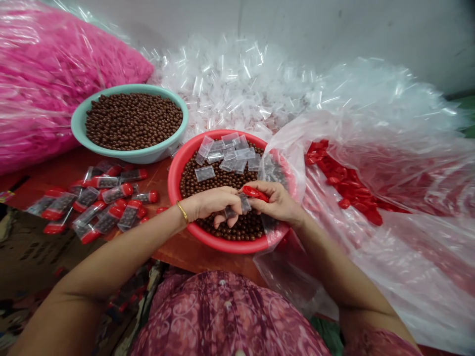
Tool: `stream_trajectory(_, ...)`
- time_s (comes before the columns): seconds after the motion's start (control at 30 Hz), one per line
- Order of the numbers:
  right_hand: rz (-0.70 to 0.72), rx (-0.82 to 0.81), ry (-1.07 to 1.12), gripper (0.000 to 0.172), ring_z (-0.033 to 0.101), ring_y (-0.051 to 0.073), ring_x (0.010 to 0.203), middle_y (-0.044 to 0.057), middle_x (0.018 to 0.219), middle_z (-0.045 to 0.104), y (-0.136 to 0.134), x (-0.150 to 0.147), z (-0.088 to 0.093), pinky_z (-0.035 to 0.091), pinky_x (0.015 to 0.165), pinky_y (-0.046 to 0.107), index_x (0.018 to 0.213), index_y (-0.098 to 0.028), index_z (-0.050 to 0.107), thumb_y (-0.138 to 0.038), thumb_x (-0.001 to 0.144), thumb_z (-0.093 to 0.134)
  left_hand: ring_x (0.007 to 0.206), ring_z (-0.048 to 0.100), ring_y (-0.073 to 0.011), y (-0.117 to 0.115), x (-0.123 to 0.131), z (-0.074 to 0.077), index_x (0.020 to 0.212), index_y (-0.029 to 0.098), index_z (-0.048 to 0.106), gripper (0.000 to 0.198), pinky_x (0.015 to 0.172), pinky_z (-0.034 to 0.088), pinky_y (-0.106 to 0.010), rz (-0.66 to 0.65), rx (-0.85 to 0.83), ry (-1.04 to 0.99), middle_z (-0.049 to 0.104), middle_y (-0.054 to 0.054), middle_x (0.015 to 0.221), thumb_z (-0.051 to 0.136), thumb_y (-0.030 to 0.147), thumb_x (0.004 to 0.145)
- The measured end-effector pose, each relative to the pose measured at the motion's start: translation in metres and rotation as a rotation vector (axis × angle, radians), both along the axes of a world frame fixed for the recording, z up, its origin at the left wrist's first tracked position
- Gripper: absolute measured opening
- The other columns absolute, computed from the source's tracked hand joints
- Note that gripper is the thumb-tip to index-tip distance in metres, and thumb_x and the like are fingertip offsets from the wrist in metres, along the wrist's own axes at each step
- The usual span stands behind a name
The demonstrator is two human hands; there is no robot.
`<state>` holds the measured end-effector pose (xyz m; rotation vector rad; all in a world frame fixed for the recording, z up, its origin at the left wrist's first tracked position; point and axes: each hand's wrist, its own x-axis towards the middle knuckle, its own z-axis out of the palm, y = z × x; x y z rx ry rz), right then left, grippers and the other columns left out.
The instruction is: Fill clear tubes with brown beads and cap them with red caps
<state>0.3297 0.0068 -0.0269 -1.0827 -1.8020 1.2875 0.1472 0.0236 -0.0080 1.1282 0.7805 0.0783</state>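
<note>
Clear tube [244, 203] sits between hands [218, 200] [278, 201]; red cap [256, 193] alongside.

Wearing a pink-and-maroon swirl-patterned top [208, 321], bottom centre, with pale buttons [227, 305]; plus a gold bangle [182, 211], left of centre.

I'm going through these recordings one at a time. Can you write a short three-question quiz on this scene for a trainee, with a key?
1. Multiple choice: what are the left hand and right hand over?
A) the pink-filled bag
B) the red basin
C) the heap of capped tubes
2. True or false: the gold bangle is on the left wrist.
3. Fill in the colour: the opaque plastic piece in the right hand is ____.

Key: 1. B; 2. True; 3. red
</note>
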Motion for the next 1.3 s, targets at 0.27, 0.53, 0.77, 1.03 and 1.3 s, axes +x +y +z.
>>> stream_trajectory(0.27, -0.244, 0.159, -0.072, 0.014, 0.058, 0.012, 0.063, -0.001, 0.070, 0.067, 0.004, -0.007, -0.009, 0.045, 0.060, 0.024, 0.078, -0.019, 0.068, -0.023, 0.069, 0.058, 0.025, 0.037, -0.0061, 0.003, 0.002, -0.002, 0.054, 0.014, 0.050, 0.009, 0.027, 0.029, -0.015, 0.006, -0.009, -0.041, 0.055, 0.000, 0.042, 0.046, 0.020, 0.060)
stream_trajectory(0.53, -0.322, -0.025, 0.079, 0.017, 0.041, 0.007, 0.047, -0.004, 0.057, 0.052, 0.003, -0.005, -0.004, 0.033, 0.044, 0.022, 0.073, -0.019, 0.062, -0.036, 0.074, 0.064, 0.048, 0.055, -0.0060, 0.004, -0.002, -0.004, 0.091, 0.016, 0.053, 0.029, 0.050, 0.046, -0.017, 0.207, 0.034, -0.188, 0.065, 0.002, 0.069, 0.054, 0.012, 0.062)
stream_trajectory(0.77, -0.375, -0.239, 0.333, 0.034, 0.025, 0.004, 0.034, -0.010, 0.045, 0.033, 0.006, -0.004, -0.005, 0.030, 0.035, 0.019, 0.065, -0.022, 0.045, -0.049, 0.073, 0.064, 0.057, 0.061, -0.0083, 0.006, -0.004, -0.008, 0.096, 0.016, 0.053, 0.031, 0.060, 0.050, -0.022, 0.278, 0.013, -0.355, 0.065, 0.000, 0.077, 0.058, 0.015, 0.066)
stream_trajectory(1.03, -0.351, -0.258, 0.245, 0.034, 0.028, 0.004, 0.037, -0.010, 0.046, 0.033, 0.002, -0.007, 0.001, 0.030, 0.034, 0.018, 0.067, -0.020, 0.048, -0.049, 0.069, 0.066, 0.058, 0.060, -0.0086, 0.004, -0.004, -0.005, 0.095, 0.016, 0.052, 0.034, 0.060, 0.049, -0.022, 0.309, 0.024, -0.444, 0.065, 0.001, 0.076, 0.056, 0.010, 0.061)
stream_trajectory(1.3, -0.403, -0.265, 0.140, 0.035, 0.035, 0.006, 0.039, -0.007, 0.050, 0.041, 0.006, 0.001, 0.020, 0.034, 0.037, 0.021, 0.072, -0.020, 0.053, -0.054, 0.070, 0.059, 0.061, 0.064, -0.0162, 0.013, -0.007, -0.016, 0.098, 0.014, 0.049, 0.032, 0.062, 0.050, -0.029, 0.278, -0.133, -0.543, 0.068, -0.007, 0.078, 0.048, 0.027, 0.069)
